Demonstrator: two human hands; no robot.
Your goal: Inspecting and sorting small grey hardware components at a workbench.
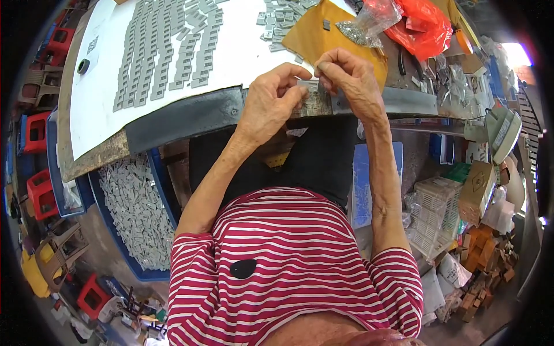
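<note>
At the table's near edge my two hands come close together, fingertips almost meeting. My left hand is curled, with its forefinger reaching toward the right hand and its thumb below; whatever it holds is hidden by the fingers. My right hand pinches thumb against forefinger over something too small to name. Beneath the fingertips, a light grey strip lies at the table edge. Left of my hands, small flat grey pieces with dark marks lie in long rows on a white sheet. More grey pieces are heaped loosely beyond them.
Brown paper bears a heap of tiny metal parts. A red plastic bag and pliers lie right. A black ring sits far left. Below the table, a blue bin holds many grey pieces; boxes stand right.
</note>
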